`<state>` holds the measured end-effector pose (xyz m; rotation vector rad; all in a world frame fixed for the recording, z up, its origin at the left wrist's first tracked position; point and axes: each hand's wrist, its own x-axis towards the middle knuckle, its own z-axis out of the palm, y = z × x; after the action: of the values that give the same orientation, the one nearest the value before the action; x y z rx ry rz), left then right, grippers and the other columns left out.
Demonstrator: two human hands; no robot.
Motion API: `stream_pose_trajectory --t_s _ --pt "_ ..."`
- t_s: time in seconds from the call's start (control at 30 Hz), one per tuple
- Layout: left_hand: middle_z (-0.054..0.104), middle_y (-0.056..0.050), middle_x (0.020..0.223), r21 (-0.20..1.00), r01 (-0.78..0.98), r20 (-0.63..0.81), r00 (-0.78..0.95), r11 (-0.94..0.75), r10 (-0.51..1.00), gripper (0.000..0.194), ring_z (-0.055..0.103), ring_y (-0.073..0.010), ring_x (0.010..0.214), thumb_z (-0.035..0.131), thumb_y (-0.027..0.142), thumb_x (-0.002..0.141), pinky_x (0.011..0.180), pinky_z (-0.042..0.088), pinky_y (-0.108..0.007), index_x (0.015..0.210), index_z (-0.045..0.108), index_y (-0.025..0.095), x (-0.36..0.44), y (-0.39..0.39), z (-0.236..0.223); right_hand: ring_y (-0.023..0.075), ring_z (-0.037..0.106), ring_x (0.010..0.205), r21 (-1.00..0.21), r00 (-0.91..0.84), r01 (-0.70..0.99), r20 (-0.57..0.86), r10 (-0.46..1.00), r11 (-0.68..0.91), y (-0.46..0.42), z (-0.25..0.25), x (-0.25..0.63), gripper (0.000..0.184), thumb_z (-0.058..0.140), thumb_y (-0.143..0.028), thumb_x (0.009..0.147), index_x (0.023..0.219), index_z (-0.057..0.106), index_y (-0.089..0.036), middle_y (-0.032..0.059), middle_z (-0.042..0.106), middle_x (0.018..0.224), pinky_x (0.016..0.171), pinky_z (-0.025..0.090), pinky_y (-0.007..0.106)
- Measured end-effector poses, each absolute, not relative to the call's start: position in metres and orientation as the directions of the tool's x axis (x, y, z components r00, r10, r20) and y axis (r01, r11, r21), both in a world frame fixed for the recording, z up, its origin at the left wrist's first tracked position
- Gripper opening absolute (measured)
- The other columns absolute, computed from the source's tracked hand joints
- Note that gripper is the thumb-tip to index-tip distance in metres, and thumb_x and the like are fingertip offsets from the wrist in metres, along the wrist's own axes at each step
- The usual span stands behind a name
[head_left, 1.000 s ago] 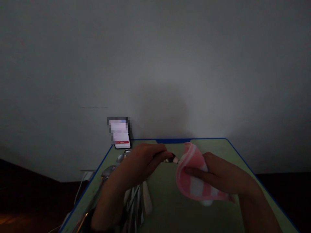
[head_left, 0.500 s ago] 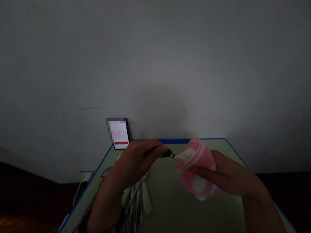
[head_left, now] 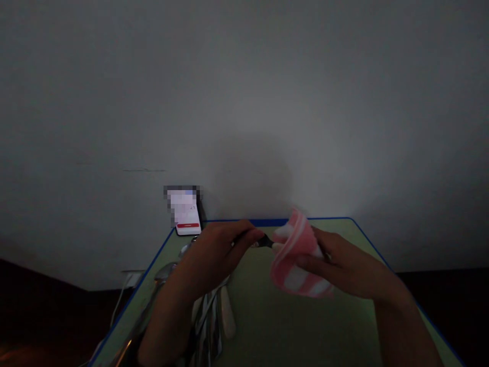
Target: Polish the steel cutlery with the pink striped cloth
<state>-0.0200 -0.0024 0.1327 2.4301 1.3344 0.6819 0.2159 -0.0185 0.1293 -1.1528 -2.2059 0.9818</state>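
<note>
Over the table, my left hand [head_left: 221, 252] pinches the dark metal end of a piece of cutlery [head_left: 266, 241]. Whether it is a spoon or a fork is hidden by the fingers. Its pale handle runs rightward into a pink and white cloth [head_left: 294, 262]. My right hand [head_left: 344, 262] is closed on this cloth, which is folded around the handle, thumb on the near side. Below my left forearm lies a pile of cutlery [head_left: 208, 326], partly covered by the arm, with a pale-handled piece [head_left: 228, 313] at its right side.
A lit phone [head_left: 187, 211] leans against the grey wall [head_left: 244, 102] at the back left of the green table [head_left: 290, 326], which has a blue edge. A large metal spoon or ladle [head_left: 164, 272] lies by the left edge. A white cable [head_left: 118, 303] hangs beyond it.
My right hand and the cloth have slid a little left along the handle, so less of it shows. My left hand keeps its hold on the metal end.
</note>
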Motion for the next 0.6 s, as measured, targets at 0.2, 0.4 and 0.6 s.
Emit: stream_pose_trajectory --t_s 0.2,0.4,0.6 --pt "0.065 -0.001 0.067 0.409 0.744 0.307 0.434 -0.529 0.847 0.032 0.058 -0.0110 0.061 0.040 0.037 0.089 0.056 0.037 -0.020 0.079 0.062 0.017 -0.0203 -0.0002 0.1296 0.0184 0.053 0.101 -0.813 -0.493 0.431 0.150 0.857 0.391 -0.0189 0.1285 0.2197 0.037 0.043 -0.038 0.087 0.119 0.046 -0.020 0.0088 0.056 0.114 0.084 0.044 0.032" --pt "0.063 0.000 0.068 0.434 0.724 0.247 0.477 -0.536 0.844 0.033 0.056 -0.0104 0.062 0.038 0.037 0.090 0.056 0.037 -0.019 0.078 0.061 0.017 -0.0158 -0.0022 0.1317 0.0146 0.056 0.089 -0.706 -0.526 0.518 0.183 0.830 0.483 -0.0168 0.1322 0.2158 0.021 0.043 -0.032 0.088 0.092 0.060 -0.021 0.0020 0.062 0.095 0.081 0.040 0.028" --pt "0.066 0.000 0.075 0.544 0.630 0.268 0.496 -0.555 0.826 0.029 0.059 -0.0101 0.067 0.038 0.033 0.090 0.062 0.040 -0.019 0.081 0.061 0.017 -0.0140 -0.0036 0.1341 0.0132 0.056 0.079 -0.679 -0.647 0.495 0.130 0.752 0.543 -0.0167 0.1367 0.2159 0.023 0.049 -0.037 0.085 0.087 0.062 -0.019 0.0015 0.062 0.086 0.072 0.040 0.024"
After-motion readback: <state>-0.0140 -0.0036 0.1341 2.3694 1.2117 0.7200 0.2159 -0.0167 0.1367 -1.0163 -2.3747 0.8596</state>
